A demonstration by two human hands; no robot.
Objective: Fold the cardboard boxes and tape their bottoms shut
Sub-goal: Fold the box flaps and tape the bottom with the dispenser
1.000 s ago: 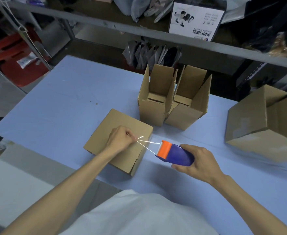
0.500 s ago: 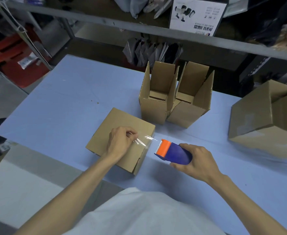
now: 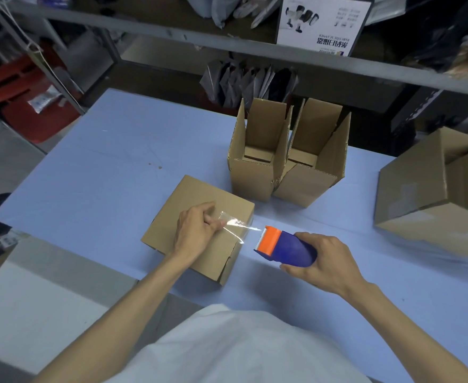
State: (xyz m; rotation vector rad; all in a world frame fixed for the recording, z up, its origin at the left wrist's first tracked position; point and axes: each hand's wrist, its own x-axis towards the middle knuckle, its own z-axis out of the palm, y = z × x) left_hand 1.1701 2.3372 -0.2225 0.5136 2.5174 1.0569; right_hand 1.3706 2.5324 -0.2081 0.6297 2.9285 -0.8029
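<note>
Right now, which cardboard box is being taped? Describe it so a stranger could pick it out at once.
On the blue table, look near its front edge, before the pair of upright open boxes. The low box there lies closed face up under the left hand, which holds clear tape from the right hand's blue dispenser onto it. Unlike that pair, it shows no raised flaps.
</note>
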